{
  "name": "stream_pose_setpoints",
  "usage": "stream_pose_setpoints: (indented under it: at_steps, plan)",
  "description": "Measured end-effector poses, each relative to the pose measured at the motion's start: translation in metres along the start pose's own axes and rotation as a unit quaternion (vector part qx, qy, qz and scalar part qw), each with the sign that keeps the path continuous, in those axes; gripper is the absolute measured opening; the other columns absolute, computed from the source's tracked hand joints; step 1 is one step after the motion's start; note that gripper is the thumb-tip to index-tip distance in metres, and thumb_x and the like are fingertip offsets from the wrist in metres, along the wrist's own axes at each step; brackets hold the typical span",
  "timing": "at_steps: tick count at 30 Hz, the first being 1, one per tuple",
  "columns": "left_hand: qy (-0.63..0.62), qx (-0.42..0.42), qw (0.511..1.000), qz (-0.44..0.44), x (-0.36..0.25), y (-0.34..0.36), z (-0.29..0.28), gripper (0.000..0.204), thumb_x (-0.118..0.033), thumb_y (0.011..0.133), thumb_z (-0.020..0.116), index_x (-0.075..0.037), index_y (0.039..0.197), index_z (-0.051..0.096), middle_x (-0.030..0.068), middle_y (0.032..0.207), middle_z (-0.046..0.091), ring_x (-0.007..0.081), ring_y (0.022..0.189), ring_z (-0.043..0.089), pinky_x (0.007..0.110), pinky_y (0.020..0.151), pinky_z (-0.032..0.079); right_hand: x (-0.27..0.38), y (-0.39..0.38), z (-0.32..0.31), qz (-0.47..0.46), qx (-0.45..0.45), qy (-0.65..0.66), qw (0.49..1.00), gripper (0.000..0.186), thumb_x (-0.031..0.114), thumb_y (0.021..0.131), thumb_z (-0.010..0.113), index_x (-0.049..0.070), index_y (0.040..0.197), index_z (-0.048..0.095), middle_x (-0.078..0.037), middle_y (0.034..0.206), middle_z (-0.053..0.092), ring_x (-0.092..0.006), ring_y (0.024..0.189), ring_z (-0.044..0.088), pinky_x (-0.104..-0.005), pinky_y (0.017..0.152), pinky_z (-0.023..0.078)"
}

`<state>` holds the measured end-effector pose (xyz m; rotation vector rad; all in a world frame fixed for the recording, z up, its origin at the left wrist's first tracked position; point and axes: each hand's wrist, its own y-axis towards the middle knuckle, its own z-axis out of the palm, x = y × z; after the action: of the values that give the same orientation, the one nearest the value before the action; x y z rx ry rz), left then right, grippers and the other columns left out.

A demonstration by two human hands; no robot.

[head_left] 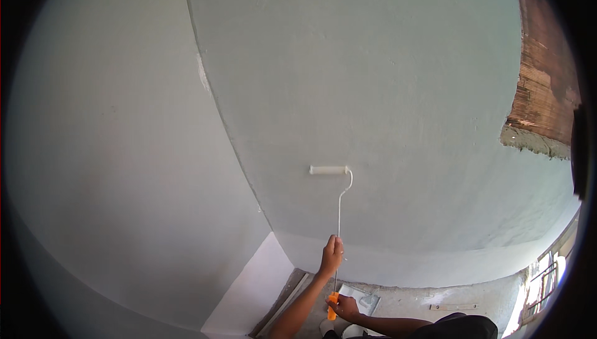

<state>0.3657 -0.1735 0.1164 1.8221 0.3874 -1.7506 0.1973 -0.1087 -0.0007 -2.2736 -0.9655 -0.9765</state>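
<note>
A paint roller with a white sleeve [329, 170] lies level against the grey-green wall [385, 109]; whether it presses on the wall I cannot tell. From its right end a thin bent metal rod [339, 211] runs down towards me. My left hand [333, 253] is closed round this rod, partway along it. Lower down, my right hand [345, 306] grips the orange handle [333, 311] at the rod's bottom end. Past my right hand a paint tray [367, 300] rests on the floor, partly covered by hand and forearm.
A second wall [137, 121] meets this one at a corner on the left, with a white lower band [249, 283]. Bare brown ribbed material [541, 90] shows at upper right above a rough mortar edge [535, 142]. A narrow strip [454, 306] lies on the floor. Metal bars [544, 286] stand at lower right.
</note>
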Motion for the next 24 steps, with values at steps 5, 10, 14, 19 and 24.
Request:
stream_pose_setpoints:
  at_steps: [5,10,14,19,24]
  plan:
    - [-0.045,0.035,0.991,0.119,-0.187,0.092,-0.008,0.029,-0.029,0.106,0.037,-0.01,0.084,0.039,-0.0024,0.056,0.039,0.0051,0.039,0.035,0.023,0.033,0.032,0.123,0.06,-0.112,-0.133,-0.136,0.043,0.981,0.052,0.054,0.09,0.059,0.003,0.088,0.068,-0.014,0.063,0.065,-0.0328,0.059,0.067,-0.0395,0.057,0.054]
    - [0.016,0.062,0.967,0.246,-0.408,0.185,-0.031,0.038,-0.039,0.105,0.036,-0.008,0.083,0.041,-0.0014,0.058,0.039,0.0072,0.04,0.036,0.026,0.035,0.037,0.299,0.112,-0.244,-0.24,-0.187,0.097,0.948,0.041,0.042,0.091,0.063,0.001,0.088,0.067,-0.006,0.071,0.069,-0.0133,0.064,0.066,-0.0295,0.062,0.052]
    - [0.038,0.069,0.949,0.306,-0.518,0.22,-0.029,0.034,-0.035,0.104,0.037,-0.006,0.09,0.047,-0.0001,0.06,0.044,0.0079,0.04,0.037,0.025,0.035,0.035,0.394,0.108,-0.313,-0.265,-0.184,0.135,0.937,0.041,0.039,0.092,0.062,-0.001,0.091,0.066,-0.006,0.071,0.068,-0.0113,0.068,0.066,-0.0292,0.066,0.051]
    - [0.075,0.018,0.938,0.338,-0.54,0.222,-0.024,0.034,-0.035,0.104,0.036,-0.005,0.093,0.049,0.0014,0.059,0.045,0.0089,0.043,0.04,0.025,0.036,0.032,0.413,0.103,-0.321,-0.274,-0.188,0.163,0.929,0.039,0.038,0.092,0.063,-0.001,0.092,0.067,-0.007,0.071,0.068,-0.0105,0.069,0.065,-0.0284,0.066,0.051]
    - [0.069,0.018,0.95,0.304,-0.434,0.204,-0.02,0.037,-0.042,0.105,0.035,-0.009,0.094,0.047,-0.0017,0.057,0.04,0.0058,0.043,0.036,0.023,0.036,0.03,0.322,0.111,-0.26,-0.269,-0.23,0.135,0.925,0.04,0.043,0.091,0.061,0.004,0.084,0.068,-0.006,0.068,0.069,-0.0214,0.057,0.066,-0.0335,0.056,0.051]
